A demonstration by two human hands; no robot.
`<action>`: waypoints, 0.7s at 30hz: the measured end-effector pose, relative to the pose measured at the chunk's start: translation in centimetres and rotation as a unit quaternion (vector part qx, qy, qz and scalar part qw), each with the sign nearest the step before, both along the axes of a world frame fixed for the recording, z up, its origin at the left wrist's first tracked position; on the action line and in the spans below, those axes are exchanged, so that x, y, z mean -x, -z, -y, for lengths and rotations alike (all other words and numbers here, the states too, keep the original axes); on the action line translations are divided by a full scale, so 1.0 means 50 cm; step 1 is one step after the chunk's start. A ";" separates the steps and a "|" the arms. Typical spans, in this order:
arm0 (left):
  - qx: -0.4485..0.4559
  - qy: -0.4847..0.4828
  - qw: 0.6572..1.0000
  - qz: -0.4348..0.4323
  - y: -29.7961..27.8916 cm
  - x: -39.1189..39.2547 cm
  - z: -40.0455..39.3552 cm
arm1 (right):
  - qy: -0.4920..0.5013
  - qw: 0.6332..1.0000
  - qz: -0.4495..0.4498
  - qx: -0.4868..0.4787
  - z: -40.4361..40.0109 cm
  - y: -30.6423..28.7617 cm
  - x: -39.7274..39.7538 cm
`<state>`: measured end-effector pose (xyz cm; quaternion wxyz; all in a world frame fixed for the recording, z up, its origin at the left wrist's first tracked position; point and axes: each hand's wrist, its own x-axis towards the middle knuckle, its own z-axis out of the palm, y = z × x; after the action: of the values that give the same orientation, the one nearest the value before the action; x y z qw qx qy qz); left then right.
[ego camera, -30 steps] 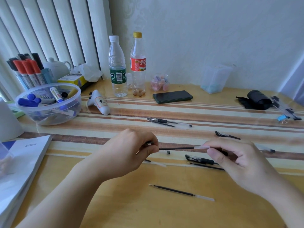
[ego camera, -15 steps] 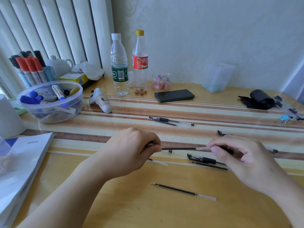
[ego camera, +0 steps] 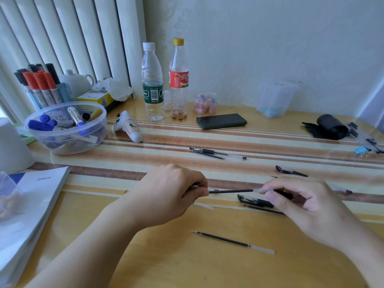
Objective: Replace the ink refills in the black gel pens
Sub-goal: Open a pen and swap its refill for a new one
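While pinched at both ends, refill (ego camera: 232, 191) held level above desk (ego camera: 145, 256).

Left hand (ego camera: 166, 196) curled round refill's tip end, thumb and fingers closed on it; right hand (ego camera: 301, 206) pinching clear tail end between thumb and forefinger, a black pen part just behind those fingers, too hidden to name. Spare refill (ego camera: 232, 242) flat on desk near front edge, between the forearms, touching neither. Capped pen (ego camera: 255, 201) with thin refill alongside just under right hand. Second pen (ego camera: 216, 153) farther back on striped mat (ego camera: 270, 146), loose cap (ego camera: 291, 171) to its right. Phone (ego camera: 221, 121), two bottles (ego camera: 152, 84) and marker bowl (ego camera: 66, 129) well behind, near wall. Booklet (ego camera: 31, 204) at left edge.
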<state>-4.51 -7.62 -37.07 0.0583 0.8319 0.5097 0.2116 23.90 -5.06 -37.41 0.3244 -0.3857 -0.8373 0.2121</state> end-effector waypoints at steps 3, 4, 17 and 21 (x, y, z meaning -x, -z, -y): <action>0.003 -0.005 1.000 -0.014 -0.001 0.000 -0.001 | -0.001 1.000 0.000 -0.008 -0.004 0.001 -0.003; 0.004 -0.006 1.000 -0.017 -0.001 0.001 -0.001 | -0.001 1.000 -0.004 -0.010 -0.004 0.001 -0.003; -0.049 0.032 0.995 -0.080 0.002 -0.044 0.021 | 0.020 0.970 0.225 -0.089 0.023 -0.016 0.018; -0.132 0.023 0.991 0.001 -0.009 -0.065 0.031 | 0.006 0.989 0.145 -0.044 0.029 0.011 0.041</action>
<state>-1.26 -9.16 -36.62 -0.0464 0.8435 0.4582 0.2763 21.85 -6.51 -37.96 0.2176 -0.4030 -0.8814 0.1154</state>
